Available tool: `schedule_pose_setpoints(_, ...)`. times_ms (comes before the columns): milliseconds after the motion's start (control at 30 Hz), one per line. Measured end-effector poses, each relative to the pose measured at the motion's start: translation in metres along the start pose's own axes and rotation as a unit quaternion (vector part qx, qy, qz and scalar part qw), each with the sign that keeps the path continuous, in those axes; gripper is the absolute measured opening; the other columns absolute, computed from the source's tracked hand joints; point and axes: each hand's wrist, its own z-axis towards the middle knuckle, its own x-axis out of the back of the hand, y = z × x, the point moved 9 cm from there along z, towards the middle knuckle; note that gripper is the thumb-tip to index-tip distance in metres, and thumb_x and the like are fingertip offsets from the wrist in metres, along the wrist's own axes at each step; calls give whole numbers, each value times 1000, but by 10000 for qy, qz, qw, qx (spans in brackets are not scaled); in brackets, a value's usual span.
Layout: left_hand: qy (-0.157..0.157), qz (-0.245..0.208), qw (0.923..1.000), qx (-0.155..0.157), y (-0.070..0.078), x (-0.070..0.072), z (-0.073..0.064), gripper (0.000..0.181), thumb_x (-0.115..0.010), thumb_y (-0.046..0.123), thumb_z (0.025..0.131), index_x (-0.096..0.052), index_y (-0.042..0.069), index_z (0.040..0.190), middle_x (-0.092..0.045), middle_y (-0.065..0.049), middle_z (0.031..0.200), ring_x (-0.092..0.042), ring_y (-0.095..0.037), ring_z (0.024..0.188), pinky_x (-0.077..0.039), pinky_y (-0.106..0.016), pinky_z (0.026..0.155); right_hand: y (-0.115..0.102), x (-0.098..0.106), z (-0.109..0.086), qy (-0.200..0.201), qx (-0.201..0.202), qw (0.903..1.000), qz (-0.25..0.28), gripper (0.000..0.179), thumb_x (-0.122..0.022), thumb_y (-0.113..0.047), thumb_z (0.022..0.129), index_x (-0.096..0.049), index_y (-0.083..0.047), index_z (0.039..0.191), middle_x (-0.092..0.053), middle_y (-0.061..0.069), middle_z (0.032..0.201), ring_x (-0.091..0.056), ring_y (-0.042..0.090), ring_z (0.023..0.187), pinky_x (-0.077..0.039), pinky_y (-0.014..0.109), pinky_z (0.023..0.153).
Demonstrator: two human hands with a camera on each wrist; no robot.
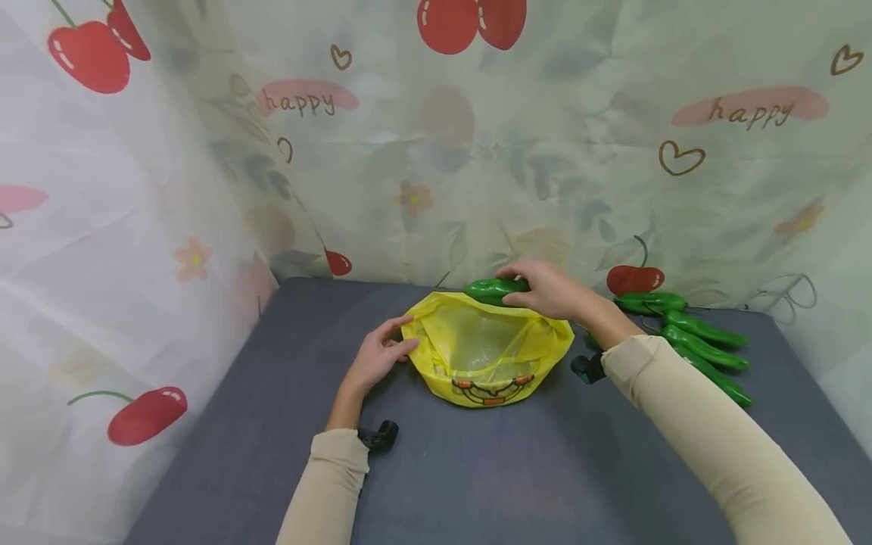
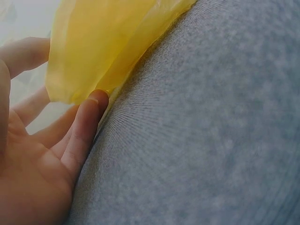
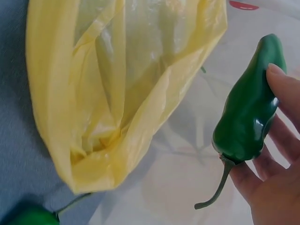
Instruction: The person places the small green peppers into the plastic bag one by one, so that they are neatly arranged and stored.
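Note:
In the head view, a yellow plastic bag (image 1: 446,384) stands with its wide mouth facing up. My left hand (image 1: 377,356) is at its left side, fingertips touching the plastic. The left wrist view shows those fingers (image 2: 82,133) fairly straight, some partly hidden behind the yellow film (image 2: 108,42). Above the bag's far rim, my right hand (image 1: 545,289) holds a green pepper (image 1: 492,291) between thumb and fingers. Seen from the right wrist, this pepper (image 3: 248,110) has its curved stem hanging down, apart from the bag (image 3: 51,93).
Several more green peppers (image 1: 705,331) lie at the table's right rear, partly hidden by my right forearm. The grey table (image 1: 470,484) meets a printed cloth backdrop (image 1: 381,227) behind the bag. A thin wire loop (image 1: 797,291) shows at the right edge.

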Motion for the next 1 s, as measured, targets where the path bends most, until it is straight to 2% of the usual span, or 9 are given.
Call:
schedule_pose_setpoints(233,55,44,10000,-32,3,3,1,56,-73,39,94,-56,25,145,-49,-7,157,-69,-21,88,-58,-38,85,-8,-8,15,33,72,10000,-56,44,-69,-21,98,-61,-8,140,-63,13,140,-60,32,124,-50,49,101)
schedule_pose_setpoints(467,26,13,10000,26,0,3,-1,57,-74,37,93,-56,25,146,-50,-7,156,-68,-19,87,-58,-37,85,-12,-26,30,-210,-2,9997,-83,44,-70,-20,98,-62,-8,139,-64,13,138,-62,32,123,-50,48,101)
schedule_pose_setpoints(633,22,-24,10000,-6,-2,2,-1,57,-74,37,94,-56,24,146,-50,-7,156,-68,-19,88,-58,-37,85,-12,-37,37,-313,-104,9995,33,43,-71,-19,97,-62,-8,138,-64,12,136,-63,31,121,-51,47,101)
schedule_pose_setpoints(800,57,8,10000,-50,0,3,-1,55,-73,36,95,-56,25,146,-52,-6,154,-68,-20,87,-58,-35,83,-12,-47,41,-427,-84,9990,-92,46,-71,-19,97,-60,-6,140,-65,14,136,-63,32,121,-51,47,101)
schedule_pose_setpoints(1000,33,23,10000,-22,-1,3,-2,55,-73,36,94,-56,26,146,-54,-6,152,-69,-20,86,-56,-32,82,-9,-60,45,-650,-263,9974,-159,49,-69,-21,98,-57,-6,144,-63,14,139,-62,30,122,-50,46,102)
